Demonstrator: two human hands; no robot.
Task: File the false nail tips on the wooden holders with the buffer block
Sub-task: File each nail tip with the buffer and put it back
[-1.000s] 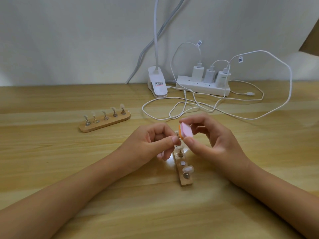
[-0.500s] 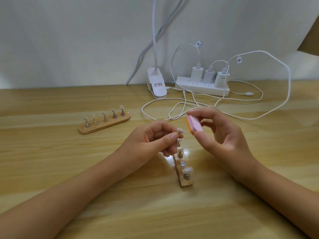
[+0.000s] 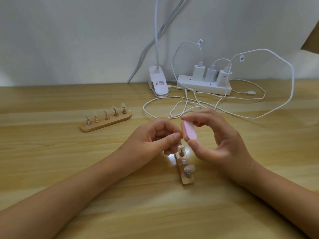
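Observation:
A wooden holder lies end-on in front of me, with clear nail tips on metal pegs; one tip shows near its close end. My left hand pinches a nail peg lifted off the holder between thumb and forefinger; its tip is mostly hidden. My right hand grips the pink and orange buffer block between thumb and fingers, its face right against the pinched tip. A second wooden holder with several nail tips lies to the left.
A white power strip with three chargers sits at the back against the wall. A white clip lamp base stands beside it. White cables loop over the wooden table just behind my hands.
My right hand has brought the buffer block back left against the tip that my left hand pinches, after pulling it away to the right half a second ago.

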